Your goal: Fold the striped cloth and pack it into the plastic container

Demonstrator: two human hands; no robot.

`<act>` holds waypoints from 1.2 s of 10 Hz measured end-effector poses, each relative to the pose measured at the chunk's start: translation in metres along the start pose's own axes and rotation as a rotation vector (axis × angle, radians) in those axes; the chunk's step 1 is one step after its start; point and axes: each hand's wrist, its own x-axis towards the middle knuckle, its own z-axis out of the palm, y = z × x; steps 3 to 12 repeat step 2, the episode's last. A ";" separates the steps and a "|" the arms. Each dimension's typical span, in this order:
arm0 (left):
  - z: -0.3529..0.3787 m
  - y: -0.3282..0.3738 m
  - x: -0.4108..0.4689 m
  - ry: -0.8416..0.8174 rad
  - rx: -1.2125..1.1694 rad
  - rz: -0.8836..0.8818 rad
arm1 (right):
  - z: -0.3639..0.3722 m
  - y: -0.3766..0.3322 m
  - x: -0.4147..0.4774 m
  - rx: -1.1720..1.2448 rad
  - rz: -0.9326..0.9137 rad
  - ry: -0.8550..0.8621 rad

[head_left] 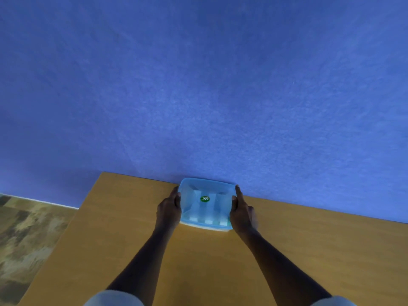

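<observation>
Head view looks down on a wooden table (220, 261) pushed against a blue wall (198, 85), where a pale blue plastic container (206, 203) sits at the far edge, touching or just beside the wall. Both hands grasp it: the left hand (169, 209) wraps its left side, and the right hand (241, 212) presses its right side with 1 finger stretched along the rim toward the wall. A green sticker (204, 199) shows on the translucent top, which looks like a lid, and pale bands of the striped cloth (207, 220) show through near the front, so the cloth appears to be packed inside already. I judge the box light, fairly stiff but thin enough to flex, and smooth, so somewhat slippery. The 2 opposite sides under the rim are the best hold; squeezing hard could bow the walls or pop the lid.
</observation>
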 end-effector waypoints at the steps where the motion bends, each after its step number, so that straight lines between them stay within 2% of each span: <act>1: -0.016 0.014 -0.002 -0.043 0.074 -0.102 | -0.023 -0.004 -0.007 -0.117 -0.026 -0.040; 2: -0.028 0.027 -0.008 0.011 0.096 -0.146 | -0.040 -0.006 -0.008 -0.149 -0.116 -0.020; 12: -0.028 0.027 -0.008 0.011 0.096 -0.146 | -0.040 -0.006 -0.008 -0.149 -0.116 -0.020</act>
